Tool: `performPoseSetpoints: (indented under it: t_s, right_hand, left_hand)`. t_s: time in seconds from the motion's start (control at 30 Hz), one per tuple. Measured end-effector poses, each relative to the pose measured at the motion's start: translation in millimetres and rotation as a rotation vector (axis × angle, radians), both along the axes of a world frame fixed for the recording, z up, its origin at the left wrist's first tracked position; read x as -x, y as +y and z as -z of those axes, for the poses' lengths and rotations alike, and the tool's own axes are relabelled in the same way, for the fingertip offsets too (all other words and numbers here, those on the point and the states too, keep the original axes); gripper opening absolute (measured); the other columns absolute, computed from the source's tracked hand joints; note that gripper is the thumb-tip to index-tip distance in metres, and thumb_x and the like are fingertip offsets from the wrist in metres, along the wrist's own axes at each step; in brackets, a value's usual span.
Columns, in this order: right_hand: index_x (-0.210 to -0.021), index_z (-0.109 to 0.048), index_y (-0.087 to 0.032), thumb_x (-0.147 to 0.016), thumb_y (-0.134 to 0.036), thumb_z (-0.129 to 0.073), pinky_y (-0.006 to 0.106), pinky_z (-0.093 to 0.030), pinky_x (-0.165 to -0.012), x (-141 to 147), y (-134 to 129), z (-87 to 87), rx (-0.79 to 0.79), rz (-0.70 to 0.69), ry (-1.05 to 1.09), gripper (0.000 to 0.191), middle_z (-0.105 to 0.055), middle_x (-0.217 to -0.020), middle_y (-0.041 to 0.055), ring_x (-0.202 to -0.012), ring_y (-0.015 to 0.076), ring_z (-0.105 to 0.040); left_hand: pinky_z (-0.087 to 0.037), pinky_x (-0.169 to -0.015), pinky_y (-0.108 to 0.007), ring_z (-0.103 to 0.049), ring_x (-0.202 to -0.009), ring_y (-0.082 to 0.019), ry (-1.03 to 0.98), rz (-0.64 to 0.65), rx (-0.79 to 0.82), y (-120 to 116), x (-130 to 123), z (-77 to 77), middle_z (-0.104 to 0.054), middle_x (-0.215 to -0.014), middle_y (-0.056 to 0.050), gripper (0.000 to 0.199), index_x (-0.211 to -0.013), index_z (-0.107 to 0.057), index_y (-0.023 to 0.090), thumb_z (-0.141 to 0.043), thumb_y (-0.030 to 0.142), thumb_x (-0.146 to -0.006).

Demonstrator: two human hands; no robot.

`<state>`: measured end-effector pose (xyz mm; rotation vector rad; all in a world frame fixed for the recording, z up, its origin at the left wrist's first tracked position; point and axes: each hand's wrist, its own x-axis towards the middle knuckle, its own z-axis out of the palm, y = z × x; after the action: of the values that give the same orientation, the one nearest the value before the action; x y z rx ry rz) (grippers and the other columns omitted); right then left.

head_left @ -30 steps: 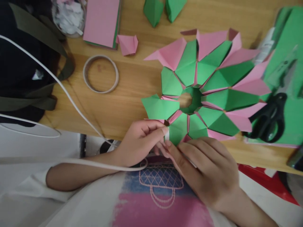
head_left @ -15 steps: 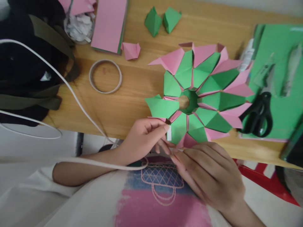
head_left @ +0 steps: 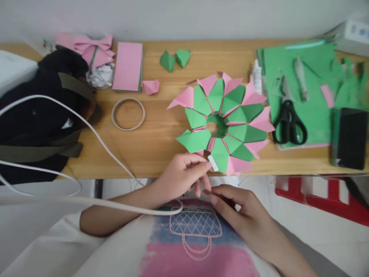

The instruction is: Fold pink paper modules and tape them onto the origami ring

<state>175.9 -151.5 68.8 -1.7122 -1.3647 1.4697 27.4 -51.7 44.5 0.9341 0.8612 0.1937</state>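
Two hands (head_left: 186, 173) (head_left: 246, 215), paper ring (head_left: 249, 132) (just one)

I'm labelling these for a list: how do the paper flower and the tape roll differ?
The paper flower is larger than the tape roll. The flower is green and pink with pointed edges; the roll is pale and smoothly round. The left hand holds the flower's near edge, while no hand touches the roll. Both have open middles.
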Motion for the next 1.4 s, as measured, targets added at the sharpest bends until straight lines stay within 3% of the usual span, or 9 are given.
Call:
performPoseSetpoints:
  t_s: [0.13,0.2,0.3,0.43,0.53,0.7,0.87,1.1,1.4]
  right_hand:
    - [-0.100,-0.067,-0.021,-0.087,-0.032,-0.057,0.021,-0.052,-0.058,-1,-16,30.7,0.012,0.235,0.352,0.020,-0.067,-0.075,-0.0002,-0.067,0.0111,-0.063]
    - [-0.100,-0.068,-0.022,-0.083,-0.031,-0.062,0.021,-0.052,-0.060,3,-17,46.1,0.008,0.307,0.540,0.020,-0.068,-0.076,-0.0003,-0.066,0.0094,-0.063]
    - [-0.098,-0.069,-0.020,-0.074,-0.037,-0.071,0.024,-0.052,-0.060,13,-8,60.0,-0.014,0.417,0.757,0.030,-0.070,-0.075,0.0021,-0.065,0.0110,-0.063]
    - [-0.073,-0.069,-0.018,-0.074,-0.049,-0.069,0.024,-0.050,-0.056,23,6,59.6,-0.086,0.598,0.796,0.030,-0.069,-0.069,0.0027,-0.059,0.0112,-0.061]
    - [-0.065,-0.069,-0.018,-0.077,-0.038,-0.070,0.021,-0.048,-0.056,21,13,54.2,-0.092,0.691,0.730,0.023,-0.068,-0.065,0.0018,-0.056,0.0086,-0.059]
    - [-0.064,-0.070,-0.019,-0.071,-0.035,-0.075,0.020,-0.046,-0.051,4,20,54.2,-0.131,0.794,0.663,0.018,-0.067,-0.061,0.0000,-0.050,0.0078,-0.056]
    - [-0.066,-0.070,-0.020,-0.073,-0.033,-0.073,0.017,-0.045,-0.048,-11,22,57.6,-0.165,0.854,0.608,0.015,-0.068,-0.062,-0.0009,-0.049,0.0060,-0.055]
    - [-0.070,-0.071,-0.020,-0.075,-0.026,-0.071,0.019,-0.048,-0.048,-17,22,49.2,-0.228,0.884,0.478,0.007,-0.067,-0.060,-0.0015,-0.049,0.0076,-0.056]
    - [-0.074,-0.070,-0.020,-0.075,-0.030,-0.070,0.021,-0.048,-0.048,-21,23,41.4,-0.227,0.960,0.326,0.011,-0.065,-0.059,-0.0017,-0.050,0.0092,-0.055]
  left_hand:
    - [-0.039,-0.040,-0.016,-0.054,-0.041,-0.006,0.020,0.196,-0.072,-9,3,-4.6,-0.066,-0.064,-0.002,0.026,-0.078,-0.061,0.013,-0.048,0.033,-0.091]
    - [-0.041,-0.043,-0.018,-0.055,-0.044,-0.007,0.089,0.336,-0.234,-10,8,-13.1,-0.067,-0.067,-0.002,0.028,-0.075,-0.062,0.013,-0.047,0.031,-0.091]
    - [-0.042,-0.053,-0.019,-0.058,-0.055,-0.008,0.195,0.460,-0.707,-6,17,-28.4,-0.069,-0.070,0.000,0.025,-0.076,-0.065,0.016,-0.047,0.023,-0.091]
    - [-0.043,-0.064,-0.024,-0.060,-0.070,-0.013,0.274,0.403,-1.475,7,20,-35.9,-0.069,-0.076,-0.002,0.026,-0.080,-0.066,0.017,-0.044,0.019,-0.094]
    - [-0.046,-0.070,-0.028,-0.059,-0.077,-0.016,0.279,0.403,-1.779,17,12,-31.1,-0.067,-0.081,-0.005,0.025,-0.081,-0.065,0.015,-0.044,0.016,-0.094]
    - [-0.047,-0.079,-0.035,-0.056,-0.087,-0.019,0.269,0.507,-1.762,24,-12,-22.0,-0.066,-0.089,-0.006,0.018,-0.085,-0.066,0.015,-0.049,0.016,-0.091]
    - [-0.045,-0.081,-0.036,-0.058,-0.088,-0.020,0.236,0.440,-1.766,23,-29,-14.8,-0.067,-0.089,-0.006,0.018,-0.089,-0.066,0.014,-0.048,0.013,-0.091]
    - [-0.046,-0.080,-0.036,-0.060,-0.088,-0.020,0.228,0.418,-1.792,27,-45,-13.5,-0.068,-0.089,-0.005,0.013,-0.089,-0.066,0.014,-0.053,0.013,-0.090]
    - [-0.054,-0.076,-0.035,-0.067,-0.086,-0.022,0.049,0.314,-2.016,28,-56,1.8,-0.071,-0.086,-0.010,0.009,-0.087,-0.064,0.007,-0.055,0.007,-0.086]
